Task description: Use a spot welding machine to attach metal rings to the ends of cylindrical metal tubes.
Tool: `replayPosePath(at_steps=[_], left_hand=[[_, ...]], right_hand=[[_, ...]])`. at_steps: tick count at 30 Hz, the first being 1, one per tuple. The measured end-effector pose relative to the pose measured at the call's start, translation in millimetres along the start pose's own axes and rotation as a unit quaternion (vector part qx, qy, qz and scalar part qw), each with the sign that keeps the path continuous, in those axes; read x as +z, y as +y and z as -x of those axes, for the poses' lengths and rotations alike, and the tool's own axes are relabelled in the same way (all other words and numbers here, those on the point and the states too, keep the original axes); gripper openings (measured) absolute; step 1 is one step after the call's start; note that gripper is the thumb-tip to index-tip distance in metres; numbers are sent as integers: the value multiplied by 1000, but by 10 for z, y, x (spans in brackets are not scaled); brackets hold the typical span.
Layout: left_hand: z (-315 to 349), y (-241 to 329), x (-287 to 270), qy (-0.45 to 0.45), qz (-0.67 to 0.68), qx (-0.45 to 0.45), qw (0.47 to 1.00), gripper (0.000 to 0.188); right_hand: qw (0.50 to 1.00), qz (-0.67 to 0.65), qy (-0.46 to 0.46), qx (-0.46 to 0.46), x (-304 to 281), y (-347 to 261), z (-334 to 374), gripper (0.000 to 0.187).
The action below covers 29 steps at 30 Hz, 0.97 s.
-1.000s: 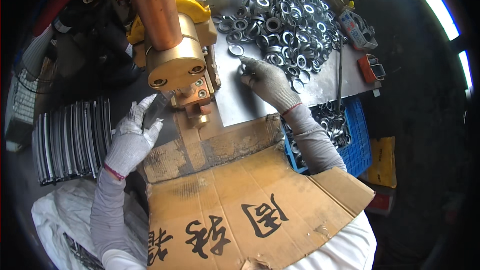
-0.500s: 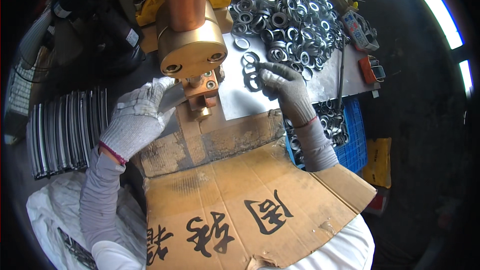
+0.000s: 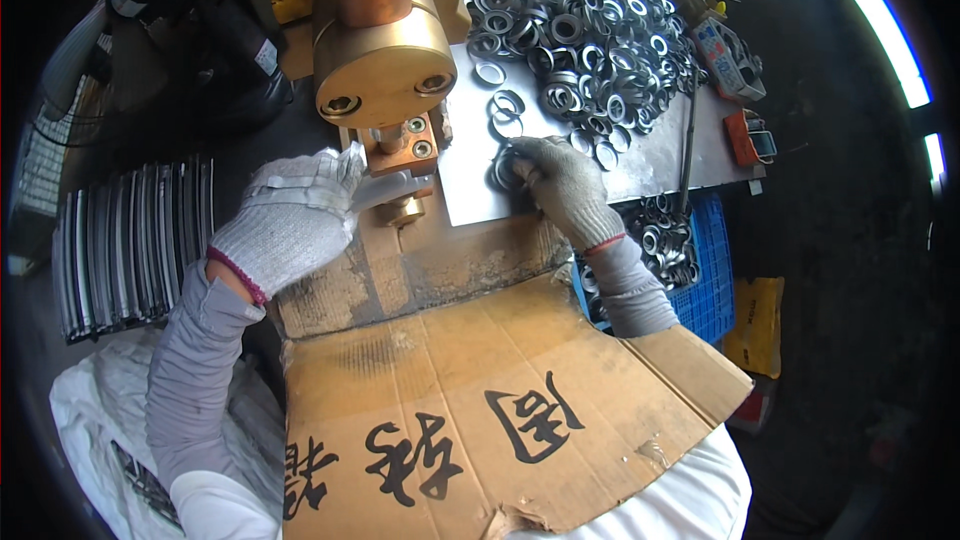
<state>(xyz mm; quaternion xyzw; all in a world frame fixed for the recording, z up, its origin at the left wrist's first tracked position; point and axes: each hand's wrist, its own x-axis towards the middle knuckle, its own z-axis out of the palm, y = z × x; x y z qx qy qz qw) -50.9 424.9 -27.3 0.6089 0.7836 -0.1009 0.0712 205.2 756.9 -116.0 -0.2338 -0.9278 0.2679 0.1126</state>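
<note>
My left hand (image 3: 290, 215), in a white knitted glove with strips of tape, pinches a thin flat metal plate (image 3: 388, 190). The plate's far end lies between a copper block (image 3: 408, 152) and the brass stud (image 3: 405, 211) below it. Above these hangs a thick brass cylinder (image 3: 385, 70) on a copper column. My right hand (image 3: 567, 190), in a glove with greyed fingers, closes on a dark metal ring (image 3: 502, 170) at the shiny sheet (image 3: 470, 180). That ring is blurred and partly hidden by the fingers. Loose rings (image 3: 507, 112) lie just beyond it.
A large heap of metal rings (image 3: 585, 30) covers the table's back right. More rings fill a blue crate (image 3: 712, 260) below. Curved metal strips (image 3: 135, 250) stand in a row at left. Cardboard (image 3: 430, 390) covers my lap. A rod (image 3: 690, 140) lies by the heap.
My left hand has moved right, bringing the plate between the copper block and the brass stud. My right hand has shifted slightly down and left onto the near ring.
</note>
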Motion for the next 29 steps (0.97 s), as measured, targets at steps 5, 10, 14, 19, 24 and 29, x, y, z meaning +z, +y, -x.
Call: replayPosePath(at_steps=[5, 10, 14, 19, 24, 29], left_hand=[[-17, 50, -85, 30, 3, -6, 1000, 50], [-52, 32, -97, -12, 6, -14, 1000, 52], [11, -67, 211, 147, -40, 22, 988, 52], [-31, -10, 36, 12, 28, -20, 999, 55], [-76, 26, -102, -20, 61, -51, 997, 52], [-15, -20, 28, 37, 9, -16, 999, 50]], right_hand=[[995, 63, 79, -23, -85, 173, -307, 44], [999, 23, 34, -5, -65, -56, -84, 47], [995, 66, 51, -60, 226, 166, -134, 47], [867, -456, -27, 198, 9, -50, 48, 40], [963, -252, -6, 94, -95, 43, 77, 40], [998, -7, -39, -43, 1, -212, 68, 30]])
